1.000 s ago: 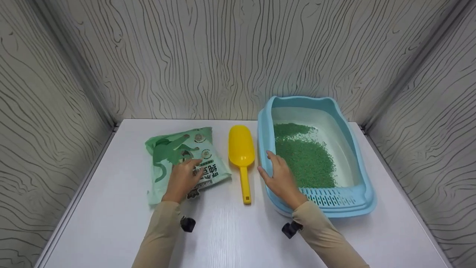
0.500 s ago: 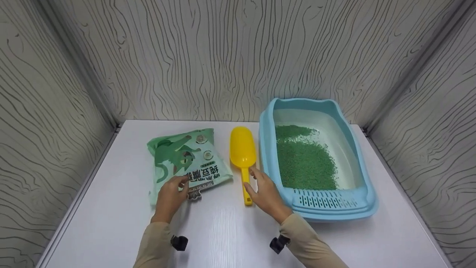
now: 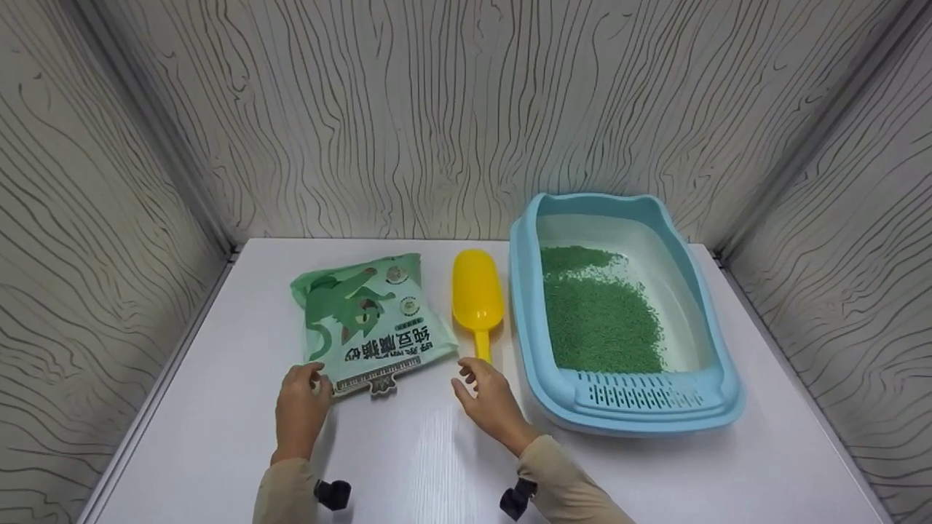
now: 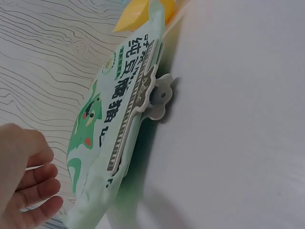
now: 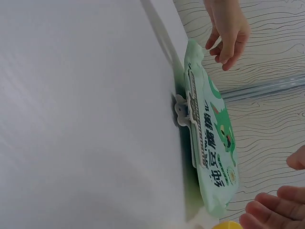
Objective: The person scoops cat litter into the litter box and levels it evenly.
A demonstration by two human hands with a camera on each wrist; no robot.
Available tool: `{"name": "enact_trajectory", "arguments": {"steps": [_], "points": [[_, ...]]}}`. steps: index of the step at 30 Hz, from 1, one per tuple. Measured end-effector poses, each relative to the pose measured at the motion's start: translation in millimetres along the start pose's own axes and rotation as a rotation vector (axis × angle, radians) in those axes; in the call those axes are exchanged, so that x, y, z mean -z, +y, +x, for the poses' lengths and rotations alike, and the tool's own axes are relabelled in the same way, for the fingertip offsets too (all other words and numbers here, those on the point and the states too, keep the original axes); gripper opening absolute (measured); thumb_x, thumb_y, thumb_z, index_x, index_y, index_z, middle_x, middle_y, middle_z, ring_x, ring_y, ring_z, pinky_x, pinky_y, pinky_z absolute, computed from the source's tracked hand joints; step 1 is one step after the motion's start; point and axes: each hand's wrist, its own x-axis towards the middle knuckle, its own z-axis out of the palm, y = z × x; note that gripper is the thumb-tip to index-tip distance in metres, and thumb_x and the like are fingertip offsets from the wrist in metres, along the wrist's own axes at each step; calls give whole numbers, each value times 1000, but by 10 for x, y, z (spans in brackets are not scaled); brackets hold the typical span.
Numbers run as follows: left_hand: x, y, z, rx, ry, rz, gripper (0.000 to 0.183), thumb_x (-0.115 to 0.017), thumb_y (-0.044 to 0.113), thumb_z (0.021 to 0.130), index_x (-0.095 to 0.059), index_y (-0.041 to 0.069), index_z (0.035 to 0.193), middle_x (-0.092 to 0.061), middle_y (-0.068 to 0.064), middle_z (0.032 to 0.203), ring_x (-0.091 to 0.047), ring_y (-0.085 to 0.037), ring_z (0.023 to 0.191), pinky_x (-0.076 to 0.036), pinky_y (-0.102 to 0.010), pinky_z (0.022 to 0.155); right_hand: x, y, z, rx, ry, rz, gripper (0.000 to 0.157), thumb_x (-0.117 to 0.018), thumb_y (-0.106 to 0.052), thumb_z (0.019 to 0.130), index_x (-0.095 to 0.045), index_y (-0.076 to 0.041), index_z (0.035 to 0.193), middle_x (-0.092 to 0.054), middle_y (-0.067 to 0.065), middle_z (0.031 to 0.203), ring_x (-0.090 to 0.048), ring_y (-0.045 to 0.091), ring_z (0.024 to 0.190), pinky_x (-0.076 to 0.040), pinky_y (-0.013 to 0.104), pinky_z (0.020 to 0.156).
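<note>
A green and white cat litter bag (image 3: 371, 313) lies flat on the left, a cat face printed on it. A grey sealing clip (image 3: 382, 380) spans its near edge. My left hand (image 3: 300, 407) hovers by the bag's near left corner; in the left wrist view its loosely bent fingers (image 4: 40, 191) are apart from the bag and hold nothing. My right hand (image 3: 495, 404) is just in front of the yellow scoop (image 3: 477, 291), hiding the end of its handle. Its fingers (image 5: 271, 210) are relaxed, with nothing between them; whether they touch the handle I cannot tell.
On the right stands a light blue litter box (image 3: 526, 306) with a slotted front ledge. Green litter pellets (image 3: 601, 320) cover part of its floor. The white table (image 3: 422, 466) is bounded by wood-patterned panels (image 3: 378, 116) at the back and sides.
Both hands have drawn back toward me: the left from over the bag to its near corner, the right from the litter box's edge past the scoop handle. Bag, scoop and box stay put.
</note>
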Motion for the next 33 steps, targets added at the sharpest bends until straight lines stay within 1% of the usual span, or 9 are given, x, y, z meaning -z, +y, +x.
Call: {"name": "enact_trajectory", "arguments": {"steps": [3, 6, 14, 16, 19, 21, 24, 28, 33], "points": [[27, -85, -25, 31, 42, -3, 21, -59, 0, 80, -59, -4, 101, -57, -17, 86, -56, -27, 82, -49, -38, 68, -80, 21, -9, 9, -12, 22, 24, -59, -16, 88, -56, -5, 109, -63, 10, 94, -61, 22, 83, -52, 22, 69], [29, -169, -56, 117, 19, -15, 28, -59, 2, 81, -53, -6, 107, -54, -19, 93, -53, -30, 89, -47, -41, 74, -141, 48, -19, 10, -24, 45, 23, -58, -16, 88, -57, -2, 108, -64, 10, 92, -61, 22, 81, -51, 21, 67], [-9, -408, -106, 379, -244, -153, 47, -48, 17, 91, -40, -12, 126, -49, -30, 110, -52, -38, 101, -44, -45, 85, -245, 105, -57, -35, -55, 69, 23, -58, -15, 88, -58, 0, 106, -64, 7, 89, -60, 13, 77, -50, 18, 65], [-19, -473, -100, 424, -305, -189, 47, -47, 23, 92, -43, -12, 124, -55, -29, 108, -56, -34, 97, -46, -41, 83, -274, 113, -54, -40, -58, 72, 22, -58, -15, 88, -59, 0, 105, -64, 7, 88, -60, 12, 76, -49, 18, 65], [-34, -550, -79, 497, -385, -297, 49, -45, 30, 94, -47, -10, 123, -67, -18, 95, -63, -19, 83, -49, -30, 77, -325, 120, -40, -46, -67, 74, 22, -57, -14, 88, -59, 0, 105, -64, 7, 88, -60, 12, 76, -49, 17, 64], [-52, -578, -69, 549, -396, -375, 47, -47, 31, 94, -49, -8, 120, -69, -7, 83, -63, -9, 75, -47, -21, 72, -361, 127, -33, -56, -71, 72, 22, -58, -14, 88, -59, 0, 104, -64, 7, 88, -59, 11, 75, -49, 17, 64], [-87, -576, -53, 626, -397, -511, 44, -48, 29, 94, -49, -7, 121, -67, 3, 76, -61, -4, 70, -47, -15, 68, -401, 141, -31, -72, -76, 65, 21, -58, -14, 88, -59, 0, 104, -63, 7, 87, -58, 10, 74, -49, 18, 64], [-110, -586, -41, 666, -395, -606, 43, -51, 26, 93, -49, -7, 120, -66, 6, 73, -62, -4, 69, -48, -13, 67, -461, 151, -32, -82, -80, 74, 20, -59, -13, 88, -60, 0, 103, -63, 6, 86, -56, 7, 73, -49, 18, 65], [-91, -627, -33, 716, -410, -654, 44, -52, 26, 92, -48, -6, 122, -66, 6, 73, -63, -4, 71, -50, -14, 67, -579, 149, -20, -60, -65, 106, 17, -59, -11, 87, -61, 1, 99, -64, 8, 83, -56, 7, 70, -49, 18, 63]]}}
